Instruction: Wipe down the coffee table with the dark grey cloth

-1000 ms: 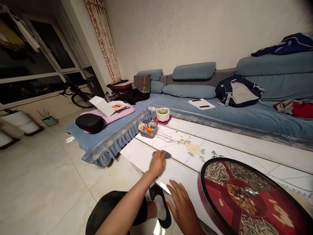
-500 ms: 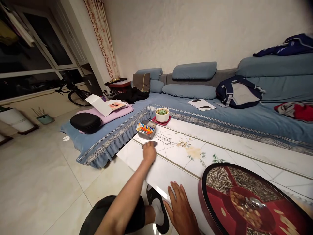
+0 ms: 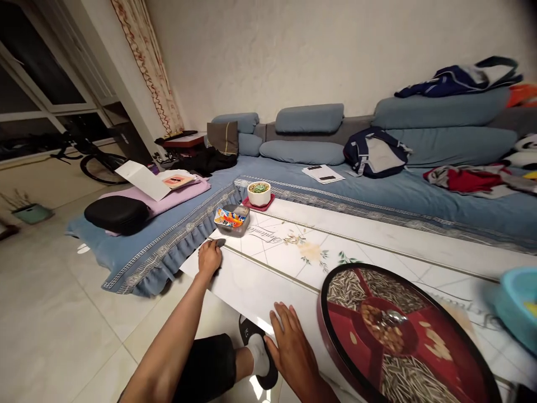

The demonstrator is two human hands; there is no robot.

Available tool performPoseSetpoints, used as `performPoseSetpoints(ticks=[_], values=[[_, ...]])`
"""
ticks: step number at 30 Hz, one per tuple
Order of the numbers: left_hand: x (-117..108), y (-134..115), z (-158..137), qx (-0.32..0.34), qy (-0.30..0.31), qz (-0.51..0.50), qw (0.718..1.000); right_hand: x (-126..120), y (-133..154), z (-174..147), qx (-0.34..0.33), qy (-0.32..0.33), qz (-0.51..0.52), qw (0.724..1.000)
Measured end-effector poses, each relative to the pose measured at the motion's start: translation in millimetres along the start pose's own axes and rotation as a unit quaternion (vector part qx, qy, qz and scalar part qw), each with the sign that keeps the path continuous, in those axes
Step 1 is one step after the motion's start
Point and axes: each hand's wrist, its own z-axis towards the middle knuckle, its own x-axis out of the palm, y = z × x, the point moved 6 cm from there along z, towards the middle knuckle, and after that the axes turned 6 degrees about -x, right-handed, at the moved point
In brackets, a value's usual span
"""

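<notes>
Left of centre, left hand [image 3: 210, 258]: clamped on a grey thing [image 3: 221, 243], kind unclear; near the box [image 3: 233, 229];
Lower centre, right hand [image 3: 290, 344]: fingers apart, nothing visibly held; beside the tray [image 3: 346, 320];
Table [image 3: 251, 282]: work seems underway at left end; share done or left, cannot tell

Left hand [image 3: 210, 258] moved along the near edge of the table [image 3: 255, 284] toward its left corner, dark grey item [image 3: 220, 243] carried along with it, light blue basin [image 3: 515, 313] newly in view on the right.
</notes>
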Motion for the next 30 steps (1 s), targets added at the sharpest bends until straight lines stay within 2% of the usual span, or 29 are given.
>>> performPoseSetpoints(ticks=[2,5,6,8,10,13,15,20,23,26,30], values=[[16.3,-22.4,-1.9,0.015,0.004,-0.002,1.000,-1.6,0.4,0.4,0.007,-0.004,0.009,1.000],[36.5,-49.1,-34.7,0.104,0.060,-0.008,0.993,-1.3,-0.2,-0.5,-0.001,0.002,0.005,1.000],[37.2,-48.6,-47.6,0.135,0.082,-0.009,0.987,-0.9,-0.8,-0.9,-0.005,0.003,0.003,1.000],[27.4,-30.2,-66.1,0.169,0.107,-0.001,0.980,-1.2,-2.3,-1.6,-0.011,-0.002,0.000,1.000],[8.6,4.8,-67.8,0.141,0.096,0.026,0.985,-2.4,-2.8,-1.5,-0.021,-0.014,-0.002,1.000],[-12.0,53.5,-42.1,0.047,0.049,0.070,0.995,-3.0,-1.3,-0.2,-0.042,-0.022,-0.016,0.999],[-10.3,67.3,-13.4,0.005,0.029,0.085,0.996,-1.5,-1.0,0.8,-0.048,-0.020,-0.029,0.998],[10.1,64.3,62.1,-0.044,0.024,0.096,0.994,3.2,-2.1,0.3,-0.059,-0.024,-0.043,0.997],[5.5,64.4,75.0,-0.037,0.040,0.089,0.995,3.6,-2.6,-0.9,-0.061,-0.025,-0.042,0.997],[-12.2,75.1,46.2,-0.012,0.051,0.090,0.995,2.0,-3.5,-1.4,-0.053,-0.026,-0.035,0.998],[-43.4,99.9,-29.3,0.011,0.053,0.108,0.993,0.5,-3.3,-0.5,-0.058,-0.041,-0.029,0.997]])
